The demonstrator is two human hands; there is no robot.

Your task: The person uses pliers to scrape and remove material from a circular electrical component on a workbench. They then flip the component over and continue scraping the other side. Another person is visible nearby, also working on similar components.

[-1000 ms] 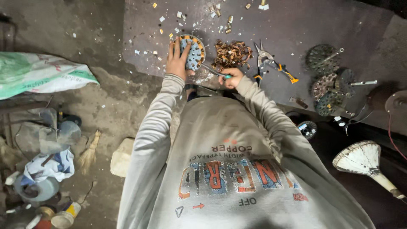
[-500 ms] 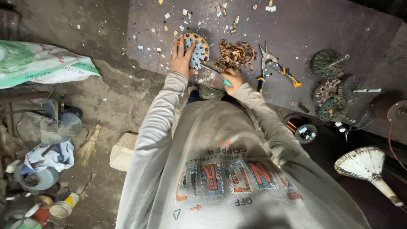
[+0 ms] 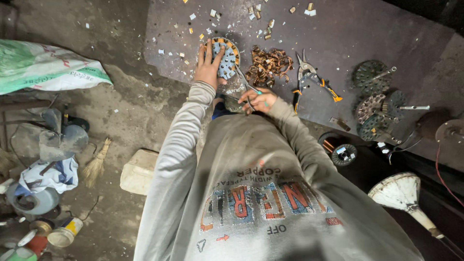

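My left hand (image 3: 209,65) presses flat on a round motor stator (image 3: 226,58) with an orange rim, lying on a dark board (image 3: 367,34). In my right hand (image 3: 257,100) is a thin screwdriver-like tool (image 3: 245,83) with a teal handle, its tip pointing up toward the stator. Just right of the stator lies a heap of stripped copper wire (image 3: 268,66). Both grey sleeves reach forward from my body.
Tin snips (image 3: 309,77) with yellow-tipped handles lie right of the copper. Several more stators with shafts (image 3: 379,108) sit at the far right, near a wire spool (image 3: 343,153) and a white funnel-shaped part (image 3: 401,193). A sack (image 3: 43,67), small broom (image 3: 95,166) and cans (image 3: 60,234) clutter the floor at left.
The view has shifted slightly. My left hand stays on the stator while my right hand has drawn a little back with the tool.
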